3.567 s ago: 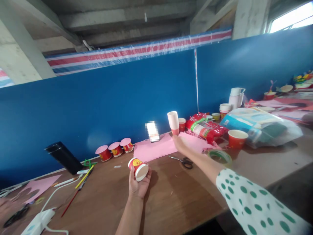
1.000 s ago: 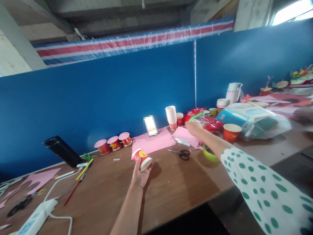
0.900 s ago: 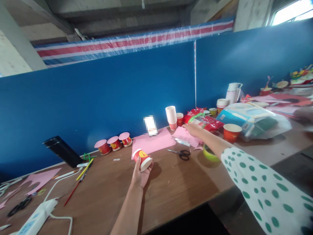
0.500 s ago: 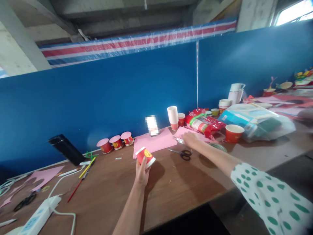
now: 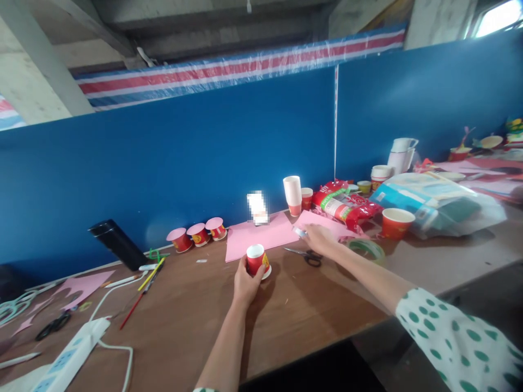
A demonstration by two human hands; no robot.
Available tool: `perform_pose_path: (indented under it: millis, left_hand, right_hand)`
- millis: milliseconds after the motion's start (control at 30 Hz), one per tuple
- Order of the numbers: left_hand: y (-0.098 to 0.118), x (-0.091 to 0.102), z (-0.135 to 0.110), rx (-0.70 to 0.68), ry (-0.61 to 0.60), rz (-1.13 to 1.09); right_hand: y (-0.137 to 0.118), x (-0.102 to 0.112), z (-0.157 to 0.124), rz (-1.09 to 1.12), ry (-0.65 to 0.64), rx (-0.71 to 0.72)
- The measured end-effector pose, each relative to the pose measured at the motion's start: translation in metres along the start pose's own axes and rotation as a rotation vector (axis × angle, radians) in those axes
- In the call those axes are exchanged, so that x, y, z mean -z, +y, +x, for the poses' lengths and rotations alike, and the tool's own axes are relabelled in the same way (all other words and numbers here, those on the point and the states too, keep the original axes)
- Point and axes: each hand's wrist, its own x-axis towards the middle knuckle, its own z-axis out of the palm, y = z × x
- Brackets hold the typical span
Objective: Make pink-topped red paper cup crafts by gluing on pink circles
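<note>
My left hand [image 5: 247, 282] is wrapped round a red paper cup [image 5: 255, 260] with a yellow print. Its white base faces up and its wider rim points down, low over the brown table or on it; I cannot tell which. My right hand [image 5: 318, 238] is closed on a small white tube [image 5: 299, 232] at the edge of a pink paper sheet [image 5: 322, 222]. Just below that hand lie scissors [image 5: 311, 258] with black handles. Behind the cup is a larger pink sheet [image 5: 245, 239]. Three red cups [image 5: 199, 235] topped with pink discs stand in a row to the left.
A stack of white cups [image 5: 292, 193], a red packet [image 5: 347, 206], a roll of tape [image 5: 366, 250], a red cup [image 5: 397, 223] and a plastic bag [image 5: 441, 204] stand right. Left are a black bottle [image 5: 118, 245], pencils [image 5: 141, 294] and a white power strip [image 5: 73, 356].
My left hand has turned the cup from lying tilted to base up, shifting slightly right. My right hand stays by the pink paper with the tube. The view has swung slightly left.
</note>
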Motion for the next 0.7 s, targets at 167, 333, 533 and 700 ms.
perform_pose_path:
  millis: [167,333,533,700]
  left_hand:
    - [0.002,-0.002,-0.004,0.036,0.043,-0.214]
    - [0.011,0.0,-0.009,-0.087,0.174,-0.244]
    - [0.035,-0.002,-0.007,-0.241,0.261,-0.056]
    - [0.058,-0.013,-0.002,-0.14,-0.001,-0.18]
  right_hand:
    - [-0.037,-0.01,-0.007,0.533,0.083,0.116]
    - [-0.08,-0.029,-0.019,0.967,0.142,0.174]
    - [-0.091,-0.052,-0.036,1.08,0.209,0.206]
    - [-0.092,-0.049,-0.049,0.919,0.236,0.267]
